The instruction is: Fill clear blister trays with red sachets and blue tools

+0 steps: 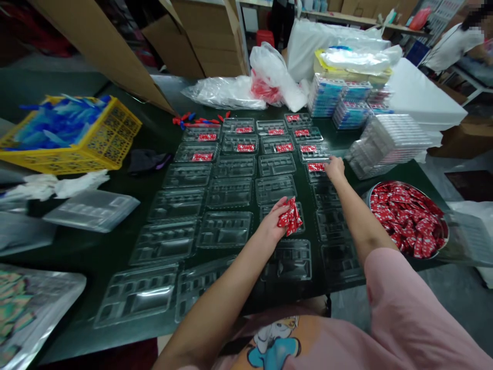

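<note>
Taking the grid of clear trays (234,195) as the landmark: off its left edge sits a yellow basket (111,141) of blue pieces, with one loose tray (90,209) nearer the person. Across the grid's far rows, about ten trays already carry a red packet each; the nearer rows are bare.

Over the grid's middle, the left hand (275,221) is closed round a bunch of red packets (291,217) — a full fist, the ends fanning out past the fingers. At the grid's right column, the right hand (334,167) rests fingers-down beside a packet (316,167) lying in its tray; whether it pinches anything I cannot tell. Just right of the grid stands a metal bowl (406,218) heaped with more.

The packets look light, flat and glossy — likely slippery in a bunch, so best peeled off singly by an edge. The trays look thin and flimsy, easily nudged.
</note>
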Motion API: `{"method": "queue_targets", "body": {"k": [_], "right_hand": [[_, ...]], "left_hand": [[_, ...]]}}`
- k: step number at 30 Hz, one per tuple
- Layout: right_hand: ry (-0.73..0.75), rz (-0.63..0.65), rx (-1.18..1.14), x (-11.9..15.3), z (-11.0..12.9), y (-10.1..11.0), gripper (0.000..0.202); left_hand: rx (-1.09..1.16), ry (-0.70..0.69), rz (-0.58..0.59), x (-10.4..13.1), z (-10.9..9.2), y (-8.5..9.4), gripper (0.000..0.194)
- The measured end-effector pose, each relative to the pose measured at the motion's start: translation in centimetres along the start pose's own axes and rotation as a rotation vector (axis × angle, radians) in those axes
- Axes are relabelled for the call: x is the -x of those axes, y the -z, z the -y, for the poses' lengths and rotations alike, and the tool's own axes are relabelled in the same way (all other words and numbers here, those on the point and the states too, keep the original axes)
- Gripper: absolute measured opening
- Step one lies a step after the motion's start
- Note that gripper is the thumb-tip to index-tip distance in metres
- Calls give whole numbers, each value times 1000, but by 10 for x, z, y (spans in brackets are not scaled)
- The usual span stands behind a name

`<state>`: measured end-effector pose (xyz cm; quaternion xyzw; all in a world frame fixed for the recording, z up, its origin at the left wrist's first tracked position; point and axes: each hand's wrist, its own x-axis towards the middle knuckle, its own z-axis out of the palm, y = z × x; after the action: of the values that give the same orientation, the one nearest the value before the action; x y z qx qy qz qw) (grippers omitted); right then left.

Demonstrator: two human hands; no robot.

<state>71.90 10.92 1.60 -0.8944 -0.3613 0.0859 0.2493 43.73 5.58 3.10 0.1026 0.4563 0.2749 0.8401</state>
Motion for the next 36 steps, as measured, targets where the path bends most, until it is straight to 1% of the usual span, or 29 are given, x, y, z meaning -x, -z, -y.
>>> {"method": "queue_targets", "body": {"k": [1,2,3,4,6,7,8,9,11,13,15,17,19,20,22,24,25,27,29,31,33,36], "right_hand": [[48,-13,-46,8,4,4,34],[104,12,-119,19,9,9,32],[164,87,-214,33,14,13,29],[218,211,-320,49,19,16,26],[291,521,-509,87,26,21,29],[315,635,-571,105,28,22,32],[338,700,-610,122,29,23,32],[352,727,-628,137,29,22,32],[353,692,-615,160,27,19,29],[339,597,-562,175,27,16,26],[358,484,-497,185,28,13,26],[430,385,-441,191,29,14,27],[508,316,-424,187,28,18,27],[535,282,-425,180,26,22,27],[555,212,-407,156,18,31,27],[566,181,-315,122,6,41,27],[591,207,-236,104,-1,44,26],[623,300,-67,72,-14,47,25],[638,403,88,50,-24,44,26],[649,470,210,39,-31,36,26],[664,480,287,37,-36,29,24],[661,392,314,43,-39,24,18]], "left_hand": [[8,-20,-3,-1,-1,-1,45],[20,-44,-6,-3,-2,-3,45],[32,-69,-6,-5,-2,-4,46],[41,-94,-11,-7,-2,-6,46],[59,-139,-33,-11,-1,-9,47],[72,-157,-47,-13,0,-11,47],[88,-173,-59,-15,2,-12,47],[106,-186,-69,-16,5,-13,46],[138,-193,-78,-16,11,-14,43],[160,-168,-83,-14,20,-12,38],[163,-118,-73,-10,28,-11,34],[151,-62,-43,-4,34,-9,32],[140,-12,-11,2,37,-7,32],[139,8,5,4,37,-6,33],[151,27,29,6,36,-4,37],[172,24,40,7,34,-2,37],[184,19,39,8,33,0,36],[203,19,29,8,31,2,32],[214,20,16,9,30,4,30],[215,20,10,10,29,5,29],[211,20,16,11,29,5,29],[206,10,29,11,27,3,31]]}}
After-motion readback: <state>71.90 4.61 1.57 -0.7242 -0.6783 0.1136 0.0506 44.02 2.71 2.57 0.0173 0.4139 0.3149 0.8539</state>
